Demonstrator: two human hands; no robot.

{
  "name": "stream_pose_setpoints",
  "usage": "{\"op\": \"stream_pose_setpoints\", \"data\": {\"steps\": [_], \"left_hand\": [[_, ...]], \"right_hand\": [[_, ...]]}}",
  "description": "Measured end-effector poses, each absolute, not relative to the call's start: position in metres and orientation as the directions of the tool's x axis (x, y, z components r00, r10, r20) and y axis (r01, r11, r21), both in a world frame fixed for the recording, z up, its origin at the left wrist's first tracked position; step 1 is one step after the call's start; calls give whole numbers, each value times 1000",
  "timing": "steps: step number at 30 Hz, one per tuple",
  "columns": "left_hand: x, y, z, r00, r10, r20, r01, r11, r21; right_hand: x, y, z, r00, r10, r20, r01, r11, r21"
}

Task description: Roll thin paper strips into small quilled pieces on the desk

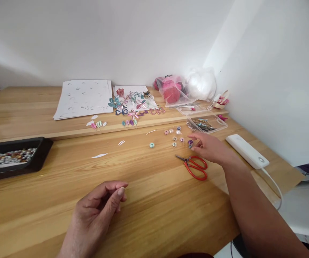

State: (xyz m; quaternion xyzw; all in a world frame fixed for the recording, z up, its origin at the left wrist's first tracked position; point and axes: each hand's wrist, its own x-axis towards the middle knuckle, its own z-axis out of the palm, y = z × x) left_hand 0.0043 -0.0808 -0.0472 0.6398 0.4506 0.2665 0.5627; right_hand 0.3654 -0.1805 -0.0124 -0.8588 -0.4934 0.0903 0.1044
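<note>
My right hand [208, 147] reaches over the far right of the table. Its index finger and thumb are apart beside a small purple spool [190, 142], with no spool held between them. More small spools lie just left of it, among them a pink one [166, 132] and a dark blue one [178, 128]. A mint green spool [151, 145] sits apart from the group. Red-handled scissors [194, 167] lie below my right hand, tips pointing left. My left hand [96, 211] is over the near table, fingers curled and thumb against index finger; nothing shows in it.
A black tray of beads [43, 154] stands at left. On the raised back shelf are paper sheets [86, 96], wire-framed thread flowers [133, 114] and bagged yarn [172, 94]. A clear box [218, 128] holds thin sticks. A white power strip [247, 150] lies at right.
</note>
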Motion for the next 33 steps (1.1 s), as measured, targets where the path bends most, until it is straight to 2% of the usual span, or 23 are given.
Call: {"op": "stream_pose_setpoints", "data": {"steps": [5,12,24,33], "left_hand": [[4,-80,-48,459,874,-160,287,24,958],[5,-81,-47,466,870,-160,279,27,960],[1,-75,-56,505,849,-156,280,9,960],[3,-76,-54,475,864,-168,286,29,958]], "right_hand": [[366,-174,-20,471,882,17,846,-446,-293],[364,-164,-27,533,842,83,810,-479,-339],[368,-166,-30,490,863,124,849,-440,-294],[368,-166,-35,463,874,146,840,-381,-386]]}}
